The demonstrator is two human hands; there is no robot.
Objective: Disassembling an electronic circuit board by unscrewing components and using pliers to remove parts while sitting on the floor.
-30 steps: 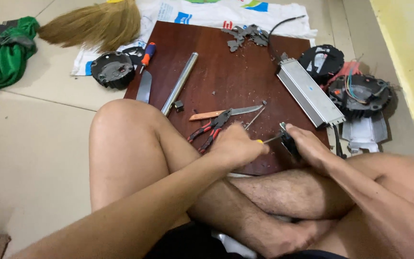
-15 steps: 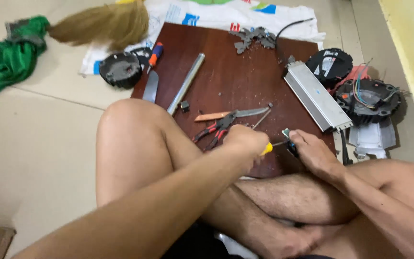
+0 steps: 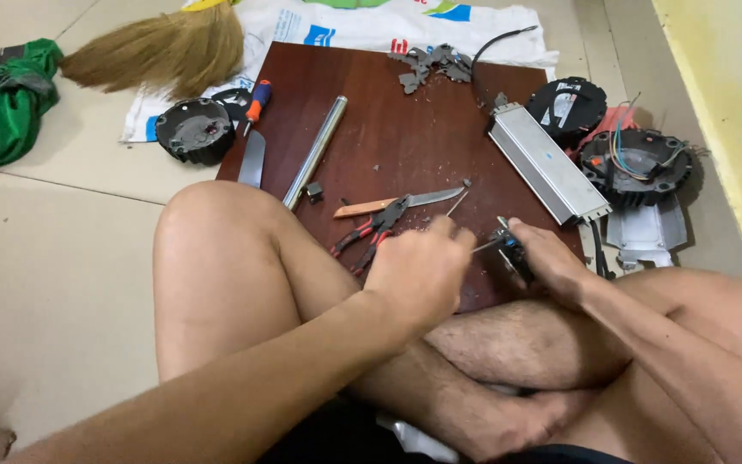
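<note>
Gripping small dark part (image 3: 513,251) w/ right hand (image 3: 551,262) | left hand (image 3: 422,271) on thin tool (image 3: 484,245)

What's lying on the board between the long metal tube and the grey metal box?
In the head view, between the metal tube and the grey box lie a knife, red-handled pliers and bare brown board.
</note>
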